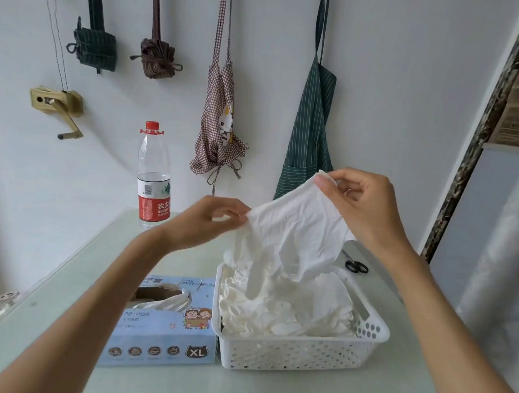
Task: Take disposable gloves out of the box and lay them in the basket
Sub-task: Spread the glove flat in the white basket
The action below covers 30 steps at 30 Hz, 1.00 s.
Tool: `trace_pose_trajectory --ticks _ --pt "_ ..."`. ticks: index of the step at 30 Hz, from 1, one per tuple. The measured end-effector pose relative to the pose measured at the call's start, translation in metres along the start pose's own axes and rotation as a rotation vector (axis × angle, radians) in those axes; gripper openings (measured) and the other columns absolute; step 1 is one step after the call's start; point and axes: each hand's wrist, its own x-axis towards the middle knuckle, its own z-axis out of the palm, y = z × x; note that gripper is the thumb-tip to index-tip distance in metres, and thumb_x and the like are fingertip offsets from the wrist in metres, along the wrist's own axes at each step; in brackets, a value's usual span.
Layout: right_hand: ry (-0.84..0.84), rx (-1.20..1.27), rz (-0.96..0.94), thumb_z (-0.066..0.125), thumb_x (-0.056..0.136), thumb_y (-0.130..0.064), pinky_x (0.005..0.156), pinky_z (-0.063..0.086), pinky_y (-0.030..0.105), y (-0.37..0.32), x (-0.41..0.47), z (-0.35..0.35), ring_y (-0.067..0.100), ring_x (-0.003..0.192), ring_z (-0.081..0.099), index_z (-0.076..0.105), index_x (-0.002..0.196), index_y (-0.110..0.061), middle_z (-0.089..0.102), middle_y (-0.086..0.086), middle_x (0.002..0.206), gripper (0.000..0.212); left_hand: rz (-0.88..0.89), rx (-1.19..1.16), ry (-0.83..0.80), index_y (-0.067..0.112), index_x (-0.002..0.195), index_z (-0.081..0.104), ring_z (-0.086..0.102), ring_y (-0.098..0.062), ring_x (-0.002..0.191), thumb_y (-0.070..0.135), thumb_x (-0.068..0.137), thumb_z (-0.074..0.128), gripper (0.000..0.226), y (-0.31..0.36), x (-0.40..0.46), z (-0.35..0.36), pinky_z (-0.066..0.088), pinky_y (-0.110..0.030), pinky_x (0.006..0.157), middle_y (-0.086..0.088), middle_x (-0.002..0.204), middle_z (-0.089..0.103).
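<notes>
Tabletop (pixel 65 275) clutter: bottle (pixel 154 174), likely scissors (pixel 356 266) behind basket (pixel 297 350); each hand (pixel 208 220) pinching glove (pixel 295 232).

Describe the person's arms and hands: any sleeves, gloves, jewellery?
Both forearms are bare to the frame edge, with no sleeves in view. The left hand and the right hand wear no gloves. No rings, watch or bracelets show on either wrist, and no markings or cables are visible.
</notes>
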Motion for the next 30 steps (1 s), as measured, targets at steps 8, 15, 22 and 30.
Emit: trace_pose_trajectory --ticks 8,15,22,30 --pt "0.154 0.224 0.153 0.067 0.088 -0.029 0.052 0.035 0.011 -0.005 0.0 0.003 0.005 0.049 0.039 0.071 0.079 -0.01 0.052 0.0 0.053 0.021 0.173 0.024 0.379 0.018 0.105 0.06 0.056 -0.001 0.078 0.008 0.097 0.048 0.017 0.033 0.009 -0.017 0.042 -0.008 0.069 0.006 0.093 0.061" --pt "0.02 -0.238 0.526 0.066 0.086 -0.038 0.068 0.052 0.037 0.119 -0.058 0.022 0.032 0.068 0.065 0.065 0.069 -0.023 0.068 0.016 0.068 0.023 -0.099 0.378 0.047 0.031 0.111 0.059 0.062 -0.01 0.078 0.027 0.095 0.054 0.017 -0.054 0.036 0.072 0.042 -0.026 0.068 0.01 0.104 0.065" --pt "-0.115 -0.691 0.422 0.058 0.092 -0.042 0.057 0.042 0.03 0.166 -0.076 0.023 0.025 0.064 0.058 0.062 0.074 -0.018 0.055 -0.007 0.057 0.03 -0.103 0.586 -0.009 0.033 0.109 0.062 0.065 -0.012 0.093 0.047 0.088 0.06 0.024 -0.083 0.048 0.108 0.044 -0.026 0.074 0.013 0.102 0.068" --pt "-0.19 -0.831 0.394 0.05 0.094 -0.049 0.077 0.051 0.034 0.157 -0.064 0.022 0.024 0.098 0.063 0.06 0.12 -0.019 0.068 0.002 0.105 0.041 -0.034 0.632 0.167 0.03 0.111 0.064 0.059 -0.007 0.099 0.064 0.089 0.037 0.048 -0.075 0.04 0.098 0.045 -0.025 0.073 0.013 0.113 0.064"
